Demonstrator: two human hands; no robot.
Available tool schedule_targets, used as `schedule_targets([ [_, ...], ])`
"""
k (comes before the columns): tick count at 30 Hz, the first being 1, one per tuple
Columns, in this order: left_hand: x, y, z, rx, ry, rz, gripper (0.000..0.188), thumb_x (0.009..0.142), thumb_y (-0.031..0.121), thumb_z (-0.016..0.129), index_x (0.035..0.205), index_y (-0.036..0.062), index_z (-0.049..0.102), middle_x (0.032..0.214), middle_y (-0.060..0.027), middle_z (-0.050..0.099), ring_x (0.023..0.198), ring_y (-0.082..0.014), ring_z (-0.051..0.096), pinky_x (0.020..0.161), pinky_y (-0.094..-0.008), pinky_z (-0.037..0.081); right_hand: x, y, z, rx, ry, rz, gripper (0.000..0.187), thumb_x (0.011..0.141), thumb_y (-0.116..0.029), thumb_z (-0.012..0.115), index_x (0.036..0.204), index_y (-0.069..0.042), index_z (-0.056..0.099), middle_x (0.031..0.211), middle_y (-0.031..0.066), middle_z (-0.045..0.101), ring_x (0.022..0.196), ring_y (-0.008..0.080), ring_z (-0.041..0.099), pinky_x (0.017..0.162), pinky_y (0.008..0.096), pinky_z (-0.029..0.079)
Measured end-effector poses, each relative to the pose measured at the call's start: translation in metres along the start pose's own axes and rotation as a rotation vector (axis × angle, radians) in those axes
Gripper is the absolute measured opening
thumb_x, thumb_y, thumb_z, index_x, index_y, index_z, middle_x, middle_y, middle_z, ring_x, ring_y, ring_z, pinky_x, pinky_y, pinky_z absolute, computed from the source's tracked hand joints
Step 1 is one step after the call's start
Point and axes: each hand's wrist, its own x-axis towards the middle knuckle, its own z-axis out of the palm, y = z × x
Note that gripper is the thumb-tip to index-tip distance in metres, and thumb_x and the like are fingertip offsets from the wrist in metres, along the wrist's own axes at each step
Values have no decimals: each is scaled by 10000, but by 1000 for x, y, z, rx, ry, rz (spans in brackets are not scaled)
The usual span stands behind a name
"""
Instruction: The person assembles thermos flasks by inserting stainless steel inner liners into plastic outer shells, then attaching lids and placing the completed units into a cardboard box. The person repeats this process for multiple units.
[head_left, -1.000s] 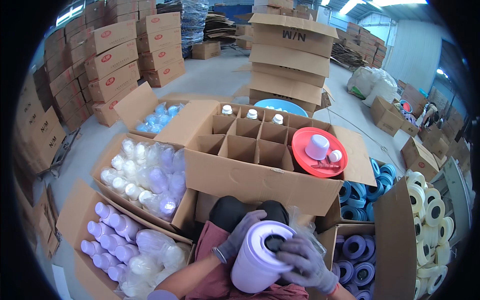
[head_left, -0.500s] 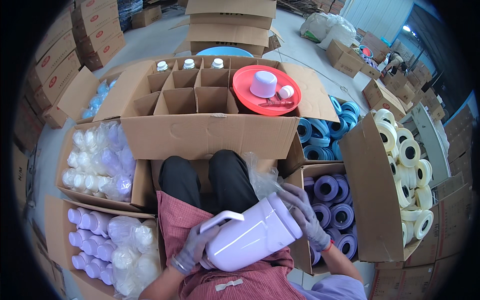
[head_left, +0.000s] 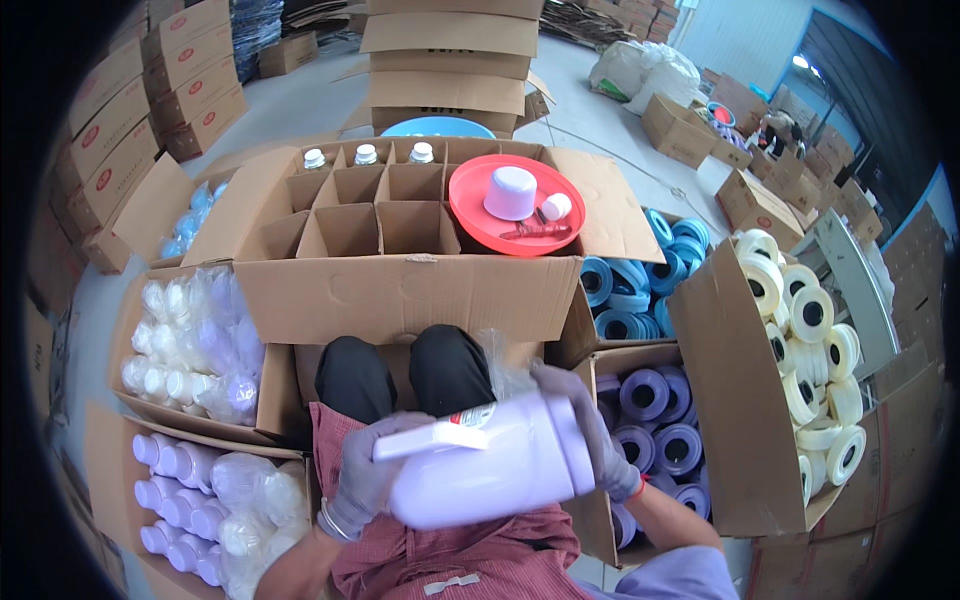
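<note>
A pale lilac jug lies sideways over the lap, left hand clasping its base end, right hand its top, while the divided carton ahead holds three bottles, most cells unfilled, so packing looks barely begun.

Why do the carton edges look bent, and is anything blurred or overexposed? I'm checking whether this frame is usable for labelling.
Head view: fisheye distortion bows straight edges toward the rim, as on the divided carton, and the corners go black. The lilac jug, held between the left hand and right hand, is slightly soft. The bright doorway at upper right is blown out; elsewhere lighting is even, with soft shadows.
</note>
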Motion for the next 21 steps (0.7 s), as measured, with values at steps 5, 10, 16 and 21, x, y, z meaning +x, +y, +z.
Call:
schedule_targets([
  [5, 14, 21, -5, 275, -69, 277, 282, 904, 168, 627, 1106, -10, 710, 1091, -94, 719, 1027, -154, 674, 911, -307, 525, 1, 33, -9, -132, 174, 282, 588, 997, -442, 502, 1386, -2, 473, 1472, 201, 422, 1368, 340, 420, 1129, 379, 347],
  [10, 3, -6, -18, -3, 93, -211, 327, 925, 221, 603, 1107, -27, 713, 1057, -103, 725, 1016, -153, 671, 928, -305, 512, 25, -13, 0, -446, -296, -494, 564, 1057, -442, 348, 1413, -13, 431, 1440, 222, 435, 1364, 312, 417, 1117, 354, 343],
  [16, 11, 11, -14, 48, 77, 55, 239, 851, 106, 650, 1050, 2, 731, 1058, -106, 732, 1079, -180, 665, 963, -310, 501, 22, 16, 2, -515, -10, 154, 564, 1034, -441, 421, 1388, -2, 430, 1401, 179, 471, 1252, 309, 529, 1050, 334, 420],
  [21, 3, 2, -10, 88, 178, 146, 275, 843, 153, 645, 1058, 5, 730, 1078, -121, 724, 1076, -189, 664, 973, -321, 495, 51, -7, 17, -284, -112, -183, 450, 992, -256, 512, 1395, -64, 462, 1482, 128, 434, 1360, 256, 437, 1111, 334, 364],
])
